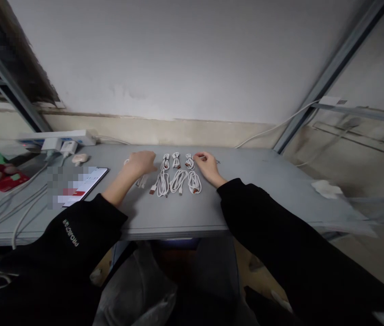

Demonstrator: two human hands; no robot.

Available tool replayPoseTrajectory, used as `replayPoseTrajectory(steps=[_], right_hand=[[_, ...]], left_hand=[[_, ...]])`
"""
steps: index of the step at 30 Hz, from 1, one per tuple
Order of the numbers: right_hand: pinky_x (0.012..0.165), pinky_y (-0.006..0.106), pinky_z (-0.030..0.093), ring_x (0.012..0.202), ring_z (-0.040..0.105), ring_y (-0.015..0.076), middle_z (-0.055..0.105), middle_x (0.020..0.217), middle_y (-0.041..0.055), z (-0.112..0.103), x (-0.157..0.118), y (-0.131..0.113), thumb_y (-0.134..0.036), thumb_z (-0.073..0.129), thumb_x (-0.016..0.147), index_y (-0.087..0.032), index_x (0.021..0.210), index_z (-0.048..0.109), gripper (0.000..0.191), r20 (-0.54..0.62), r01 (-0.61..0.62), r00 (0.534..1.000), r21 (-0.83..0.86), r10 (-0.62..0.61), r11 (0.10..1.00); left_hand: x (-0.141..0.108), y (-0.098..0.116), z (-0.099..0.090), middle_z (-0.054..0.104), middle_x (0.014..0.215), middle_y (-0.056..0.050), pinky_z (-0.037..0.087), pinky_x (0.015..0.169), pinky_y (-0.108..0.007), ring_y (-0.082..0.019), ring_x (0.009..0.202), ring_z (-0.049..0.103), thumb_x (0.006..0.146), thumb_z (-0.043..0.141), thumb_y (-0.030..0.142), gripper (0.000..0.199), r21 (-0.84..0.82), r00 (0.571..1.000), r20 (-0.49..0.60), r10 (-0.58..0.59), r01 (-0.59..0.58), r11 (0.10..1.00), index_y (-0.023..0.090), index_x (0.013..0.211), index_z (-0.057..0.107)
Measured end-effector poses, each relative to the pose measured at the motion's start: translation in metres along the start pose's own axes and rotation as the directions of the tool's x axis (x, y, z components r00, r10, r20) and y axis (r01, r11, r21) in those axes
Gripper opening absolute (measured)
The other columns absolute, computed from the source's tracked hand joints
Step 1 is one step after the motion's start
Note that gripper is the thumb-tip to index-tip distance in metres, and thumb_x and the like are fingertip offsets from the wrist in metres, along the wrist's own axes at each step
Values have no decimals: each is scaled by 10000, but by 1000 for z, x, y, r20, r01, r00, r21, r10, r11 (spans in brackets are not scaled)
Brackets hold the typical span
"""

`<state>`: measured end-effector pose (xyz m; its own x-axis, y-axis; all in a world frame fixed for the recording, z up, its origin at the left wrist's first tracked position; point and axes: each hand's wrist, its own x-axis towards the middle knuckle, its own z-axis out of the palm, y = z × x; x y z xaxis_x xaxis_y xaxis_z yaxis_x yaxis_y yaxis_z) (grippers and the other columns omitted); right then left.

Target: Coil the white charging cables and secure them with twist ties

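Head view: fingertips of the right hand [209,169] come together at the upper right coil of white cable [189,161], though any pinch is too small to tell. Fingers of the left hand [140,163] lie closed, beside a short white cable [141,181]. Six coils [178,182] sit in two rows on the gray table [178,219]; a brushing wrist could knock them askew. Below, a gray plastic bag [137,290] hides its contents.
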<state>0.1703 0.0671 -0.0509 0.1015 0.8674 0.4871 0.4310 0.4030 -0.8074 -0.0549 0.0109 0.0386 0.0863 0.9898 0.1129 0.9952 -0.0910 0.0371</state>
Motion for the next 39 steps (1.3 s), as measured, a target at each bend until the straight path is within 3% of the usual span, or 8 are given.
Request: replayPoseTrajectory(steps=[3,7,10,14,18,23,30,39], right_hand=[[801,362,455,729,535,176,609,816,42,-1,-3,-9,-406,612,769,-194,793,658,218,-49,96,994,-11,-96,995],[788,354,446,767,536,184,599,773,29,-4,-15,-29,-461,595,818,-195,851,657,275,20,237,971,52,-238,970],[797,362,440,787,540,193,583,724,14,-9,-26,-45,-527,588,841,-205,907,648,334,125,351,926,62,-356,935],[782,362,443,796,542,197,562,715,1,-12,-35,-56,-575,582,848,-214,1026,623,404,281,440,854,59,-438,896],[744,355,443,765,525,202,516,666,-7,-10,-36,-56,-590,581,847,-228,931,599,373,337,520,803,6,-492,854],[671,341,436,677,476,180,470,673,-1,-6,-36,-52,-533,535,894,-230,684,457,377,309,571,789,-54,-530,819],[737,370,483,787,571,211,582,831,47,-3,-35,-46,-349,504,911,-214,866,546,148,260,582,777,48,-573,812],[830,412,514,936,610,235,640,1012,77,-1,-34,-43,-304,592,856,-217,1007,611,176,248,546,805,49,-539,837]], left_hand=[[-3,4,-5,706,887,-202,482,751,-394,-367,936,664,739,621,259,155,43,996,-57,-64,67,997,141,799,700],[0,10,-3,662,780,-144,434,668,-347,-293,797,631,765,569,265,121,-203,929,-338,-148,82,976,159,785,624],[5,16,4,575,659,-46,394,632,-299,-198,668,557,777,543,241,75,-452,819,-535,-207,-70,889,175,806,564],[2,32,13,415,552,50,332,544,-242,-110,529,402,776,522,193,82,-666,772,-590,-238,-298,683,203,738,451],[-8,47,23,402,552,65,314,517,-227,-95,512,386,831,516,264,124,-735,793,-583,-177,-422,530,214,764,424],[-11,53,33,420,584,66,287,493,-225,-78,497,362,846,548,328,161,-741,793,-593,-139,-470,480,212,807,443],[-10,57,37,576,766,15,448,621,-241,-116,675,554,742,713,352,366,-789,852,-523,-11,-479,384,180,991,507],[-17,61,31,692,1095,-115,492,918,-337,-193,1007,641,886,555,363,347,-854,901,-381,209,-429,294,122,1125,627]])
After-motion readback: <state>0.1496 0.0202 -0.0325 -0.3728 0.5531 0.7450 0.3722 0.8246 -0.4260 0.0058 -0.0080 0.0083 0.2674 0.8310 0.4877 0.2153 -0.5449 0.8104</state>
